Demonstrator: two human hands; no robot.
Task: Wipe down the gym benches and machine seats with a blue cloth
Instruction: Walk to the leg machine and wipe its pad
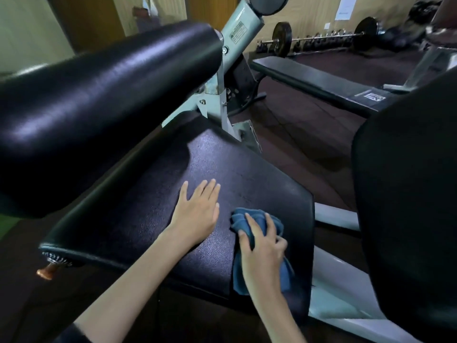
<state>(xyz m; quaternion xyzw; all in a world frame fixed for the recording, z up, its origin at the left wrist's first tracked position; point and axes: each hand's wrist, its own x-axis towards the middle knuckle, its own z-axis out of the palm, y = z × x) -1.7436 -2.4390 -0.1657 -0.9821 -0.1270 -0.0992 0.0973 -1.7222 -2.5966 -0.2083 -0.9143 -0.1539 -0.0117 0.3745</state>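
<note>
Blue cloth (257, 220) bunched under right hand (263, 251) on seat (138, 214).

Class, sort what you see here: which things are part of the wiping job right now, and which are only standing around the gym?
In use: blue cloth, right hand gripping it, left hand flat on the seat.

Standing by: roller pad, flat bench, barbell, dumbbell row.

The right hand (263, 246) covers the middle of the blue cloth (257, 219). The black back pad (408, 194) at the right is cut off by the frame's right edge. At upper right, the dumbbell rack (319, 42) is too small and blurred to make out, and the wall notice (345, 7) is unreadable.
</note>
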